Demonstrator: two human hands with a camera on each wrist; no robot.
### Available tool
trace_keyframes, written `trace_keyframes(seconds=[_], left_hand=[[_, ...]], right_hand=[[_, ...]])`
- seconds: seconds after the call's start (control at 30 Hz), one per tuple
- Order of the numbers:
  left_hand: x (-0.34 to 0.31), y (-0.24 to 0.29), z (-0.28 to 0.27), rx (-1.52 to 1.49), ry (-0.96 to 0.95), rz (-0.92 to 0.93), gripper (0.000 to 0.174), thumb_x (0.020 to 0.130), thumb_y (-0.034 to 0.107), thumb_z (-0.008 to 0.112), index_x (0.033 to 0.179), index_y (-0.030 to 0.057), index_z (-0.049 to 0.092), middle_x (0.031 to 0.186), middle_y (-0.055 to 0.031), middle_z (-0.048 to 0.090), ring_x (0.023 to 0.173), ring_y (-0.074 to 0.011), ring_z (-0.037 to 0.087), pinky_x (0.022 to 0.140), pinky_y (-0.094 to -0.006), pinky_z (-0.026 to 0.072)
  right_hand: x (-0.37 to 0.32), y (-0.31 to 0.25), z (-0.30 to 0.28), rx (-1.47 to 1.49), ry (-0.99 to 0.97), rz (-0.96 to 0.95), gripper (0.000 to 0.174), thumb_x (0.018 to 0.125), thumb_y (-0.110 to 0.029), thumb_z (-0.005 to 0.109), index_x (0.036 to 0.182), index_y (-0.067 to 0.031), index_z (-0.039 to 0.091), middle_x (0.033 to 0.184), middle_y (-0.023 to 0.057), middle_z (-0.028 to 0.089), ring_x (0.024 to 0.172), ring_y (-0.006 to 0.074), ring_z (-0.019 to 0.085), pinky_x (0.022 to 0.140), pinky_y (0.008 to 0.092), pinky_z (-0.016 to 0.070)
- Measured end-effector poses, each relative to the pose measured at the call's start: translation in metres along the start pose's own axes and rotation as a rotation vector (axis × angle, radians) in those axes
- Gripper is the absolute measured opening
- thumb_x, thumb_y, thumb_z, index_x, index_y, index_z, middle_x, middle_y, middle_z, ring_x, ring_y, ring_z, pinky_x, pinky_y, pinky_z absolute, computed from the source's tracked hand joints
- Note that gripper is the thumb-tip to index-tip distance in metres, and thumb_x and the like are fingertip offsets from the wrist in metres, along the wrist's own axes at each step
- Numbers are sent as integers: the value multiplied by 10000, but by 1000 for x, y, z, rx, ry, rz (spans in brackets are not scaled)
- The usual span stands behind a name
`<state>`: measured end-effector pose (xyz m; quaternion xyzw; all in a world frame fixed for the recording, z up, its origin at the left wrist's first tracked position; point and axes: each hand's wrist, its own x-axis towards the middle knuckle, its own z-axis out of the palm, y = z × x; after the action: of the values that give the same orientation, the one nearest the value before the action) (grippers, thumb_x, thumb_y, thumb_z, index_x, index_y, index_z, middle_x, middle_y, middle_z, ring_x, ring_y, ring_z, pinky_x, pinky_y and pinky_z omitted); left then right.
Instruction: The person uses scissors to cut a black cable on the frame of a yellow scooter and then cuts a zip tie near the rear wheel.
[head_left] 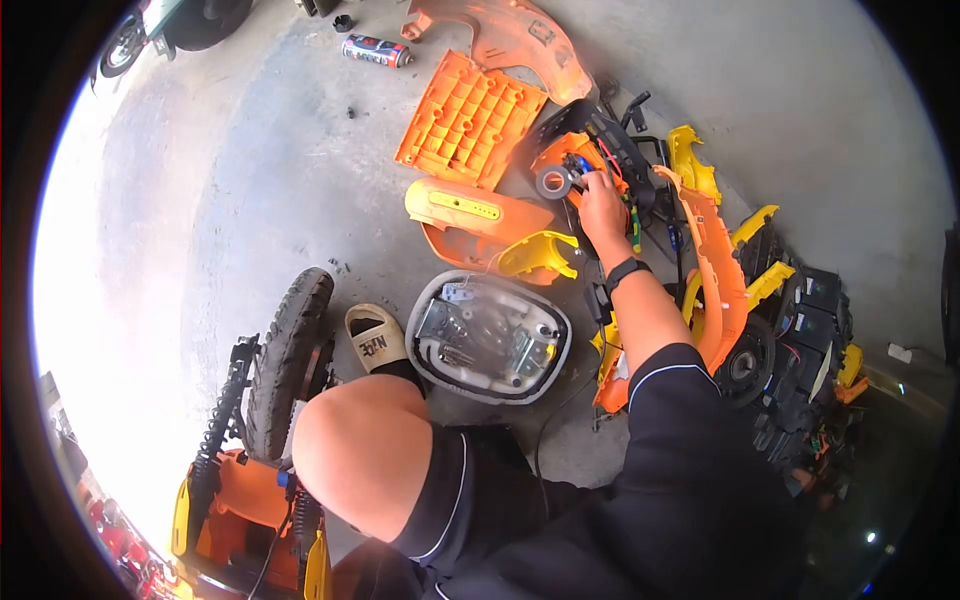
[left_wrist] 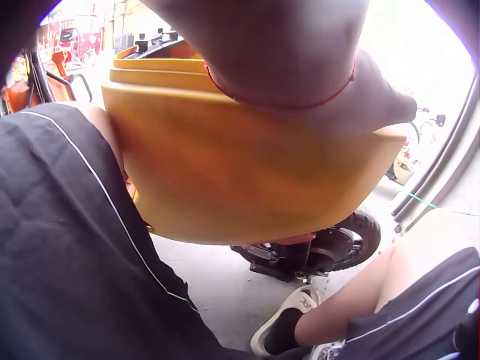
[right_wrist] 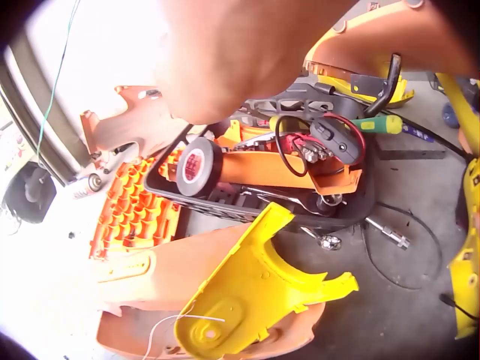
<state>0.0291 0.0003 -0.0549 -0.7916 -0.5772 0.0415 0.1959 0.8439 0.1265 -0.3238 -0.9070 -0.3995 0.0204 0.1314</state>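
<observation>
In the head view my right hand (head_left: 603, 215) reaches into a black crate (right_wrist: 262, 214) of tools, its fingertips beside a roll of black tape (right_wrist: 200, 166) and a blue item. Whether the fingers grip anything I cannot tell. An orange plastic piece (right_wrist: 259, 171), a multimeter-like grey device with red and black leads (right_wrist: 336, 139), and a green-and-yellow handle (right_wrist: 379, 124) lie in or over the crate. In the left wrist view my left hand (left_wrist: 375, 97), a red string round its wrist, rests at the top edge of a yellow-orange panel (left_wrist: 232, 165); its fingers are blurred.
A clear tray of metal parts (head_left: 490, 338) stands near the slippered foot (head_left: 377, 338). Orange and yellow panels (head_left: 480, 215) lie behind it, with a ribbed orange panel (head_left: 465, 120) and spray can (head_left: 375, 50) beyond. A tyre (head_left: 290, 360) stands left; black parts (head_left: 815, 330) pile right.
</observation>
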Motion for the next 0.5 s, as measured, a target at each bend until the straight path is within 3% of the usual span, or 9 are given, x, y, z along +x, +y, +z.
trace_keyframes(seconds=[0.07, 0.13, 0.17, 0.23, 0.27, 0.33, 0.4, 0.43, 0.5], left_hand=[[1, -9, 1, -23, 121, 57, 317, 1023, 306, 504, 1000, -1, 583, 843, -101, 671, 773, -340, 696, 664, -361, 576], [22, 2, -8, -610, -87, -118, 489, 944, 397, 642, 1192, -13, 539, 1184, -169, 648, 789, -403, 683, 724, -485, 596], [59, 52, -37, -716, -67, -502, 745, 911, 625, 443, 1084, -76, 625, 823, -233, 661, 761, -404, 646, 676, -467, 483], [65, 55, -40, -650, -133, -499, 737, 880, 659, 459, 963, -51, 639, 741, -210, 623, 685, -411, 608, 617, -478, 456], [68, 56, -43, -604, -53, -452, 702, 860, 662, 483, 869, -25, 631, 704, -214, 596, 668, -432, 589, 600, -481, 450], [79, 59, -47, -502, 50, -411, 674, 823, 663, 531, 709, 1, 575, 636, -190, 557, 615, -401, 583, 579, -461, 460], [82, 57, -56, -483, 92, -359, 584, 791, 567, 648, 699, -7, 597, 606, -166, 563, 575, -357, 593, 564, -427, 490], [82, 57, -59, -581, 99, -394, 668, 843, 645, 561, 789, -19, 613, 681, -201, 601, 657, -389, 619, 615, -442, 505], [78, 45, -75, -672, -100, -313, 640, 898, 569, 562, 1091, -40, 606, 982, -216, 644, 952, -376, 618, 882, -442, 479]], right_hand=[[-19, -11, -20, 83, 35, -21, 156, 890, -49, 576, 1039, -93, 570, 1092, 124, 606, 979, 371, 620, 797, 472, 505], [-37, -22, -39, 190, 178, -78, 136, 897, -65, 600, 1024, -62, 551, 1050, 159, 614, 959, 410, 615, 794, 491, 495], [-43, -25, -50, 210, 238, -166, 153, 904, -68, 598, 1051, -39, 563, 1038, 184, 608, 978, 415, 600, 828, 473, 485], [-55, -44, -66, 219, 357, -199, 165, 903, -78, 580, 1058, -25, 600, 1031, 195, 619, 974, 403, 595, 828, 462, 482], [-63, -59, -79, 352, 244, -148, 191, 916, -84, 546, 1071, 6, 611, 1009, 197, 634, 913, 370, 615, 823, 422, 488], [-66, -88, -101, 865, -141, 132, 219, 929, -79, 508, 1082, 14, 634, 940, 65, 635, 753, 155, 614, 671, 303, 499], [-72, -152, -157, 1031, -499, 160, 237, 959, -145, 542, 1123, -8, 645, 941, 15, 621, 679, 96, 561, 622, 238, 465], [-85, -193, -201, 1064, -710, 199, 255, 967, -164, 548, 1144, -9, 645, 959, 18, 629, 676, 96, 554, 642, 225, 460], [-102, -257, -242, 973, -741, 0, 270, 970, -173, 558, 1170, -11, 641, 950, 14, 627, 721, 93, 563, 684, 229, 466]])
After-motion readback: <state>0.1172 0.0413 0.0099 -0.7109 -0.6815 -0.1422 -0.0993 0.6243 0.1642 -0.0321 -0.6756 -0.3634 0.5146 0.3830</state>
